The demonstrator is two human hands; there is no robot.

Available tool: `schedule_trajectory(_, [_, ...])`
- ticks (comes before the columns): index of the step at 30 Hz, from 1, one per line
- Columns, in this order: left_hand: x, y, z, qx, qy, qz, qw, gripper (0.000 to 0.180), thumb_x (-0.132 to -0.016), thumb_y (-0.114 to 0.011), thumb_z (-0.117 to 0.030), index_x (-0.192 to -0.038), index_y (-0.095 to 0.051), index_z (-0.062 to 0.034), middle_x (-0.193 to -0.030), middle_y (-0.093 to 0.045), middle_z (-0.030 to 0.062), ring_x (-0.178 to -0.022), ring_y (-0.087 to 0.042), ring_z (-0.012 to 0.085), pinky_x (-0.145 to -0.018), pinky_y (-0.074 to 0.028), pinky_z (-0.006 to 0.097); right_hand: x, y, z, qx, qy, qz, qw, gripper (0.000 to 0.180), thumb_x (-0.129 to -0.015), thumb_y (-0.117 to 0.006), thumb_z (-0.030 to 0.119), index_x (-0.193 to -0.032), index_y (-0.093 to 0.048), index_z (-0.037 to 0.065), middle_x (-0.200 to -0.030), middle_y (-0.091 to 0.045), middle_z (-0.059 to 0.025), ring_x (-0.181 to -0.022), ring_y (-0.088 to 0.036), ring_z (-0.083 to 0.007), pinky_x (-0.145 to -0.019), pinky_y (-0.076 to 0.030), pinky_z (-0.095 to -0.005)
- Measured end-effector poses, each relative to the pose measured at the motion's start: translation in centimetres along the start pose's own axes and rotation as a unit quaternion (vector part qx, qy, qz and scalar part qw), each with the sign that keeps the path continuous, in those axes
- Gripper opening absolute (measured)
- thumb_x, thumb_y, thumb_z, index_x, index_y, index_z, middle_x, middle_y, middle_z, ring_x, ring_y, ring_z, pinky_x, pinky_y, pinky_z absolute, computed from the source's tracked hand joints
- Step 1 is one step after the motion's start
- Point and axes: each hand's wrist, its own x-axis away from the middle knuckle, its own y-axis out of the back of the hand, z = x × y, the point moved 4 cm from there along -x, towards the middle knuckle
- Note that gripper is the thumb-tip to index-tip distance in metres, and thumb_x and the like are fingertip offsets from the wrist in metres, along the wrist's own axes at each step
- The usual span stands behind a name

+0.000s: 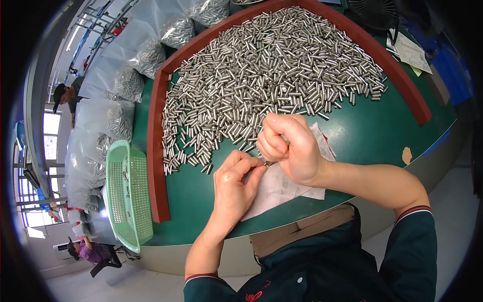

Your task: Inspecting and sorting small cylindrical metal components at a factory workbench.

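Centre frame, our left hand (232, 185) and right hand (288, 146) meeting fingertip to fingertip, pinching narrow on a small metal pin (267, 162) between them, over white paper (282, 189), pin heap (266, 75) above.

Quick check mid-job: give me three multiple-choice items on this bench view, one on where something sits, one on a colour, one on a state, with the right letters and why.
1. Where is the basket?
A. left of the red border
B. on the pins
C. under the paper

2. What colour is the table?
A. white
B. green
C. yellow

3. How are the hands?
A. flat and apart
B. one out of view
C. together, fingers pinched

Answers:
1 A: it sits outside the red border, at the table's left edge.
2 B: bare green shows around the pins and the paper.
3 C: the left hand and right hand meet over the paper, fingers pinched on something small.
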Motion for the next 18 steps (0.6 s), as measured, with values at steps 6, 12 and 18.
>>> schedule_trajectory(6, [-0.3, -0.1, 0.2, -0.001, -0.013, -0.008, 1.000, 0.009, -0.065, -0.065, 0.001, -0.072, -0.060, -0.0001, -0.066, -0.051, 0.0067, -0.050, -0.048, 0.0188, -0.046, -0.039, 0.029, -0.1, -0.8, -0.2, 0.027, 0.025, 0.011, 0.999, 0.040, -0.087, -0.036, 0.019, -0.049, -0.029, 0.009, -0.044, -0.027, 0.0020, -0.042, -0.022, -0.0082, -0.043, -0.020, -0.0246])
schedule_trajectory(12, [-0.3, -0.1, 0.0, 0.007, -0.032, -0.023, 0.999, 0.009, -0.064, -0.065, 0.001, -0.071, -0.060, 0.0004, -0.065, -0.050, 0.0077, -0.050, -0.048, 0.0208, -0.047, -0.039, 0.031, -0.1, -1.2, -0.5, 0.066, 0.051, 0.020, 0.996, 0.037, -0.085, -0.039, 0.019, -0.051, -0.031, 0.006, -0.048, -0.032, 0.0017, -0.047, -0.028, -0.0065, -0.044, -0.026, -0.0235])
schedule_trajectory(18, [0.0, 0.4, 0.3, 0.038, 0.009, -0.008, 0.999, 0.007, -0.068, -0.063, 0.001, -0.073, -0.057, 0.0002, -0.067, -0.051, 0.0058, -0.049, -0.044, 0.0155, -0.046, -0.037, 0.027, 0.5, -1.3, 0.1, 0.075, 0.050, 0.024, 0.996, 0.037, -0.085, -0.036, 0.016, -0.049, -0.029, 0.009, -0.047, -0.029, 0.0013, -0.045, -0.025, -0.0087, -0.044, -0.022, -0.0245])
